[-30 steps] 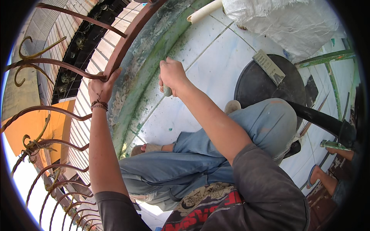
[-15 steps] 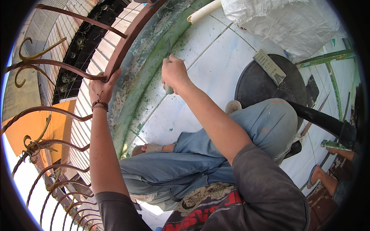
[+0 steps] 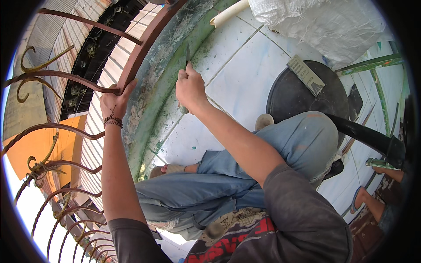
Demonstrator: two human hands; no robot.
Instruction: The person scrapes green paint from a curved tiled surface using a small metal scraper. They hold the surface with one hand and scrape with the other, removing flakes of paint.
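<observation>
My right hand (image 3: 191,90) is closed around the handle of a scraper (image 3: 188,56), whose dark, narrow-looking blade points away from me over the green painted ledge (image 3: 175,72). Whether the blade touches the ledge, I cannot tell. The handle's grey-green butt shows below my fist. On the left, my left hand (image 3: 115,98) grips the brown metal top rail (image 3: 139,57) of a railing, where a curved bar meets it. Part of those fingers is hidden behind the rail.
White floor tiles (image 3: 228,72) with green specks lie beside the ledge. A black round seat (image 3: 280,94) carries a small flat box (image 3: 305,75). A white woven sack (image 3: 320,26) and cream tube (image 3: 229,13) lie beyond. Another person's leg (image 3: 372,206) shows at right.
My right hand has shifted slightly left and nearer to me, and the scraper's blade has turned to look narrower and darker. My left hand keeps its hold on the rail.
</observation>
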